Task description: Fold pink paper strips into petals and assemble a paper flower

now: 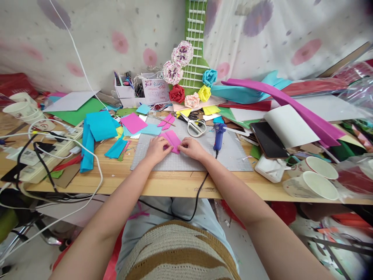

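A small folded pink paper lies on the grey cutting mat at the middle of the wooden table. My left hand pinches its near left edge with curled fingers. My right hand presses and pinches its near right corner, so both hands meet on the paper. The lower part of the paper is hidden under my fingers.
Scissors and a blue glue gun with its cord lie just beyond the mat. Blue, pink and green paper sheets spread to the left beside a power strip. A phone and paper cups sit right; paper flowers stand behind.
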A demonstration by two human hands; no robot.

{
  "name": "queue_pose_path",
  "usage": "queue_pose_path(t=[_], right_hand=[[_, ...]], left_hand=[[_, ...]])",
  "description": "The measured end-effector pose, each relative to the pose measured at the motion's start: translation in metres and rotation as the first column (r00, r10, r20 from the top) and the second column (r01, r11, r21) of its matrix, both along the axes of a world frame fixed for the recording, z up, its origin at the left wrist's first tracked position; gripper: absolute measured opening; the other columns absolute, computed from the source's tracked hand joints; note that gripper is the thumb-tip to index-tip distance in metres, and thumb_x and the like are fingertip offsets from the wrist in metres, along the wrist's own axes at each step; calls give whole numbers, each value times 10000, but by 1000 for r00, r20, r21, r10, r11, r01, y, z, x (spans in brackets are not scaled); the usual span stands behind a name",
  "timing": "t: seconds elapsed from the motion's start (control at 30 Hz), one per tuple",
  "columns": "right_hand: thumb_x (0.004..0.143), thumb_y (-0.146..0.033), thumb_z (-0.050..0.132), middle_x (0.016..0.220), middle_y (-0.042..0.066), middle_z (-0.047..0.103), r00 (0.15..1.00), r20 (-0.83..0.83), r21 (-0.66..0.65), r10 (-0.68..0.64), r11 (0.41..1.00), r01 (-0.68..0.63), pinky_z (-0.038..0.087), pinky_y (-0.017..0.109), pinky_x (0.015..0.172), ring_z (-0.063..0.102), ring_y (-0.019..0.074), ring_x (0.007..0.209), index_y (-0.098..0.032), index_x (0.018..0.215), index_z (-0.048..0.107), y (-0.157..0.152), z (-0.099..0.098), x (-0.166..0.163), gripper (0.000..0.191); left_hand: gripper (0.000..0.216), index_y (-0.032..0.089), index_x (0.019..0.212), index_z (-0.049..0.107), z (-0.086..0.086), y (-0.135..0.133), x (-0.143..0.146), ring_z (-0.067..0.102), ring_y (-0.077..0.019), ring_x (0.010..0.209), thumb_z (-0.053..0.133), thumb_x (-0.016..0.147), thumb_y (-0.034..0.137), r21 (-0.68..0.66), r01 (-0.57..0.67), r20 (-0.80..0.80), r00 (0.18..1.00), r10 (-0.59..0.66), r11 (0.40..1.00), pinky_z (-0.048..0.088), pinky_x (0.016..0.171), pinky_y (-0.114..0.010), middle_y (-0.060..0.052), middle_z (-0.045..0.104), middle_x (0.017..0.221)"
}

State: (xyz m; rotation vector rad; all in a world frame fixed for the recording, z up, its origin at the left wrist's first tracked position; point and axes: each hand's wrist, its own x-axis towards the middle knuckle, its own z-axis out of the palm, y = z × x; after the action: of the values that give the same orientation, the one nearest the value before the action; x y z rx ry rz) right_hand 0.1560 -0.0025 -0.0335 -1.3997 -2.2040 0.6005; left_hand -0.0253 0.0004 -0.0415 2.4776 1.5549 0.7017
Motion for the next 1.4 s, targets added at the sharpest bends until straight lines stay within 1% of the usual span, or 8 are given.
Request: queue_pose_path(t=[0.2, 0.33, 0.47, 0.6, 0.77, 0.93, 1.27, 1.4], right_hand=[[750, -366, 619, 656, 17, 589, 999, -28, 44, -38, 998, 40, 356, 217, 610, 517, 109, 649, -156, 601, 625, 1, -8, -4, 257], [777, -252, 573, 669, 14, 582, 999, 23, 62, -46, 997, 44, 353, 216, 629, 506, 101, 648, -156, 607, 617, 1, -7, -4, 201], [806, -181, 499, 664, 14, 565, 998, 57, 51, -38, 998, 35, 353, 215, 650, 508, 102, 669, -160, 591, 606, 2, -6, -5, 241], [787, -210, 538, 674, 18, 578, 996, 55, 59, -64, 996, 60, 357, 219, 645, 510, 107, 669, -160, 585, 596, 2, -7, -6, 215], [741, -325, 633, 681, 21, 603, 998, 27, 57, -59, 997, 57, 374, 229, 667, 529, 118, 680, -161, 637, 625, -1, -7, -7, 195], [725, -310, 661, 735, 26, 614, 997, 49, 77, -54, 996, 50, 383, 239, 725, 540, 126, 728, -168, 684, 638, -2, -7, -7, 149], [734, -325, 663, 761, 28, 614, 997, 64, 75, -51, 996, 46, 382, 238, 731, 539, 126, 742, -168, 705, 644, -1, -9, -7, 161], [742, -340, 657, 763, 31, 613, 996, 74, 78, -40, 996, 34, 380, 243, 739, 540, 131, 751, -168, 714, 648, -1, -8, -7, 174]], left_hand=[[127, 191, 684, 586, -1, 0, 2, 511, -211, 889, 581, 768, 286, 34, 30, -74, 997, -28, 999, 340, 786, -361, -30, 586, 802], [134, 188, 688, 576, -3, 1, 3, 510, -217, 889, 574, 773, 292, 61, 12, -92, 996, -6, 998, 340, 772, -362, -36, 580, 805], [142, 188, 690, 568, -3, 1, 3, 502, -225, 898, 572, 775, 303, 73, 13, -126, 992, -4, 997, 340, 778, -370, -42, 573, 807], [125, 190, 693, 557, -2, 0, 5, 499, -229, 915, 561, 778, 281, 95, 22, -150, 989, -8, 995, 339, 792, -375, -44, 573, 821], [108, 192, 694, 549, -1, -2, 6, 496, -232, 928, 570, 767, 270, 107, 29, -163, 987, -11, 994, 341, 799, -375, -45, 576, 832], [128, 192, 692, 543, -1, -2, 6, 499, -232, 920, 563, 775, 288, 111, 19, -168, 986, -1, 994, 342, 794, -372, -44, 576, 826], [126, 194, 695, 545, 1, -3, 7, 486, -232, 935, 555, 781, 287, 77, 7, -169, 986, 7, 997, 331, 815, -374, -47, 572, 841], [92, 203, 795, 562, 1, -3, 7, 466, -241, 953, 564, 773, 292, 76, -26, -148, 988, 37, 997, 326, 829, -382, -58, 558, 902]])
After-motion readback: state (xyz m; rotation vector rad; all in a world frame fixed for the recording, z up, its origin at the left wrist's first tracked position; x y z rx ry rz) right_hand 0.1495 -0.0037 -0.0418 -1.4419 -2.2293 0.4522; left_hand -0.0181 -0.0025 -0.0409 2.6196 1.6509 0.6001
